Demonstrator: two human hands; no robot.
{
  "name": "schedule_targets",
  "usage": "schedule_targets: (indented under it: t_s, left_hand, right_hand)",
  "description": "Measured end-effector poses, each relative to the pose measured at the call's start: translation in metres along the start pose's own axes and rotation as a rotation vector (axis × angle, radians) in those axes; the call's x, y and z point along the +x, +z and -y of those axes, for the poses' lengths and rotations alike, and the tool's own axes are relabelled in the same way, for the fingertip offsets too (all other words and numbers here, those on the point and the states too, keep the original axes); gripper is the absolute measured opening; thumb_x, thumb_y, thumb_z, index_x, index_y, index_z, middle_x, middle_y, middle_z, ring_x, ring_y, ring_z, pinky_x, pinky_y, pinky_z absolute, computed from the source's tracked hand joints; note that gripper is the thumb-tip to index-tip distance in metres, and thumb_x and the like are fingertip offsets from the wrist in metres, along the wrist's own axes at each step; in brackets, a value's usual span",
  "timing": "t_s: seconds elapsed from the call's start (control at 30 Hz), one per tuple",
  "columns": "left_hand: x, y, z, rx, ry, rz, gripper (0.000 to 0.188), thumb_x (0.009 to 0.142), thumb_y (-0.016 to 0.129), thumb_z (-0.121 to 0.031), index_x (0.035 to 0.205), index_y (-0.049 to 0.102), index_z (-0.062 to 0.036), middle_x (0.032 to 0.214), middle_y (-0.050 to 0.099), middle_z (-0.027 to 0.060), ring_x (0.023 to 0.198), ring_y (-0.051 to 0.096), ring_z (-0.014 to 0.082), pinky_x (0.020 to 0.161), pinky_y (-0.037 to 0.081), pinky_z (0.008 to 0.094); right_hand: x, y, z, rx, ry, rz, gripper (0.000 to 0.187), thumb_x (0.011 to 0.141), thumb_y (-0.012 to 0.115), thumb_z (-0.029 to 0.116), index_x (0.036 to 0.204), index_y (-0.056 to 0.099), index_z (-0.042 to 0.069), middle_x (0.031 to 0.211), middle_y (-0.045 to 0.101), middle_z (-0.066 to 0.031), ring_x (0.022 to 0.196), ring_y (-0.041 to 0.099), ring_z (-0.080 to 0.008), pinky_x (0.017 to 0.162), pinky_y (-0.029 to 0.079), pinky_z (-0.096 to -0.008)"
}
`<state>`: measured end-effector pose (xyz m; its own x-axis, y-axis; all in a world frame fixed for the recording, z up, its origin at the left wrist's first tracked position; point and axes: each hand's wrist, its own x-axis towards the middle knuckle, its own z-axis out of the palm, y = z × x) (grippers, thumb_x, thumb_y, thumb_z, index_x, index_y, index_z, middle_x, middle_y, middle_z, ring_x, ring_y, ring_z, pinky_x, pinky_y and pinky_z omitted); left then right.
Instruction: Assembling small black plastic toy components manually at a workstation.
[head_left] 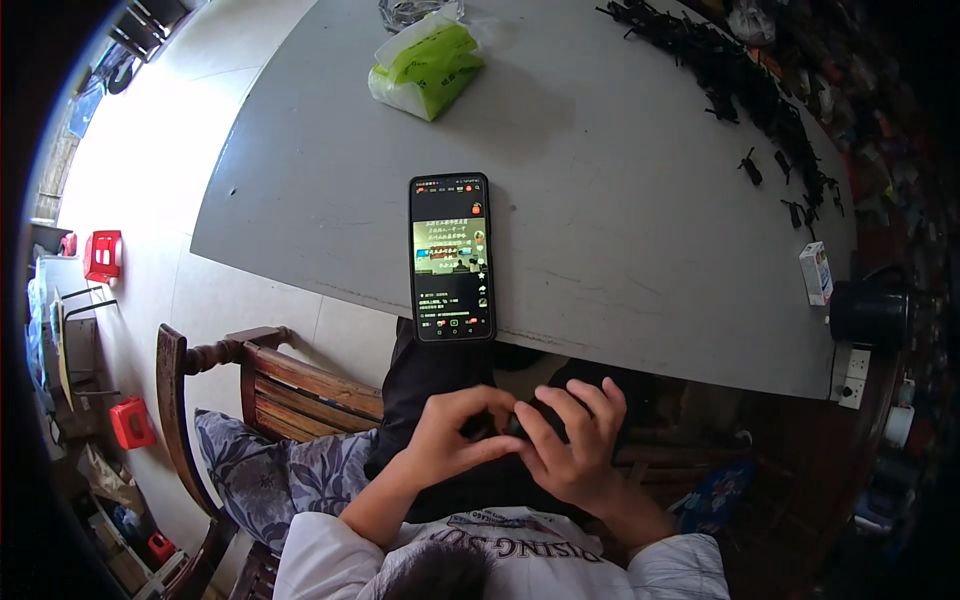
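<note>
Over my lap, just off the table's near edge, my two hands meet fingertip to fingertip. My left hand [462, 428] is closed in a pinch, thumb and forefinger touching the fingers of the other hand. Curled inward, my right hand [575, 440] has its thumb and forefinger at the same spot, its other fingers bent and raised. Something small and dark seems to sit between them, but it blends with my black trousers and its kind is hidden. A black phone [451, 258] with its screen lit lies face up at the table edge, beyond my hands.
The grey table [330, 170] spreads ahead. A green and white plastic bag [430, 68] lies at its far side. Small black parts [745, 85] are heaped along the right, near a small white carton [815, 273]. A wooden chair [300, 380] with a patterned cushion [290, 465] stands left.
</note>
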<state>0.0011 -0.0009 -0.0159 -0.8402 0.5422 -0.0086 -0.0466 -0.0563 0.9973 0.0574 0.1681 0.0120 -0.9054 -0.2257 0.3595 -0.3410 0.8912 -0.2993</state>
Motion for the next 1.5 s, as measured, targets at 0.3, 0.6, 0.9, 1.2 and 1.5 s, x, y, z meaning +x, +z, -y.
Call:
schedule_targets:
  t_s: [0.3,0.6,0.9,1.2,1.5]
  left_hand:
    - [0.004,0.002,-0.006,0.175,0.074,0.128,0.028,0.074,0.067,-0.008,0.101,0.066,0.0018,0.072,0.063,0.0101,0.061,0.059,0.0204,0.057,0.044,0.0273]
    - [0.006,0.018,-0.003,0.039,0.083,0.076,0.021,0.077,0.066,-0.012,0.093,0.065,0.0011,0.078,0.06,0.0098,0.07,0.054,0.0214,0.064,0.041,0.0293]
    - [0.012,0.023,0.003,-0.008,0.104,0.068,0.011,0.083,0.057,-0.008,0.089,0.061,-0.001,0.081,0.058,0.0102,0.075,0.055,0.0236,0.069,0.042,0.0306]
    - [0.012,0.019,0.007,0.049,-0.025,0.094,0.013,0.079,0.059,-0.013,0.079,0.064,-0.0009,0.075,0.059,0.0089,0.07,0.054,0.0209,0.066,0.041,0.0293]
    - [0.017,0.019,0.016,-0.017,-0.197,0.241,0.028,0.081,0.06,-0.026,0.085,0.065,0.001,0.078,0.06,0.0091,0.072,0.054,0.0172,0.065,0.04,0.0269]
  right_hand:
    - [-0.019,0.007,-0.021,1.305,0.498,0.149,0.061,0.095,0.039,0.044,0.135,0.031,-0.002,0.095,0.057,-0.0106,0.072,0.053,-0.012,0.069,0.044,-0.0244]
    - [-0.021,0.011,-0.004,1.344,0.678,0.123,0.037,0.095,0.047,0.03,0.118,0.047,0.001,0.08,0.052,0.0014,0.059,0.039,-0.0005,0.052,0.03,-0.015]
    - [-0.016,0.01,-0.008,1.125,0.559,0.085,0.033,0.093,0.048,0.019,0.12,0.047,-0.001,0.072,0.052,-0.0009,0.058,0.045,-0.0044,0.052,0.035,-0.0191]
    - [0.005,-0.011,-0.089,0.677,0.528,-0.169,0.026,0.085,0.056,0.006,0.11,0.056,0.0,0.071,0.053,-0.0012,0.065,0.051,-0.0088,0.063,0.044,-0.0232]
    - [0.067,-0.017,-0.334,-0.216,0.483,-0.402,0.05,0.087,0.056,0.025,0.132,0.042,0.009,0.133,0.039,-0.0179,0.124,0.034,-0.034,0.102,0.028,-0.0432]
